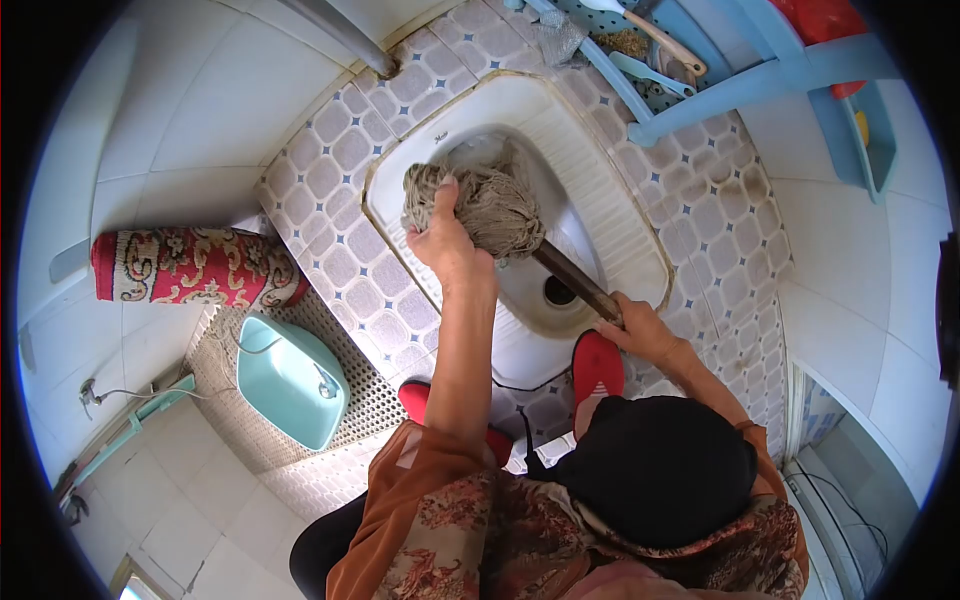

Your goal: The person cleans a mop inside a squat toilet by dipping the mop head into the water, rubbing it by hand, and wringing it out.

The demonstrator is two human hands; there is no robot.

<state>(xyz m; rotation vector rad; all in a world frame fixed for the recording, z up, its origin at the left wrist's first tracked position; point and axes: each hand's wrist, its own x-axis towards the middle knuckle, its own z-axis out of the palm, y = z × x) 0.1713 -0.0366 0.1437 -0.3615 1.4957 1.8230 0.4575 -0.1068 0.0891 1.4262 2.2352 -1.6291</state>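
A mop with a grey-brown string head (500, 215) hangs over the white squat toilet (625, 215). My left hand (450, 240) grips the strings at the far side of the mop head, with the thumb on top. The dark mop handle (572, 279) slants down to the right across the bowl. Around its lower end my right hand (640, 327) is closed, near the toilet's front right edge. Part of the bowl's interior is hidden under the mop head.
A turquoise basin (290, 385) stands on perforated matting at the left, below a rolled red patterned rug (200, 268). A blue shelf rack (740, 95) with brushes is at the upper right. A metal pipe (345, 38) rises at the back. Red shoes (598, 370) stand at the toilet's front.
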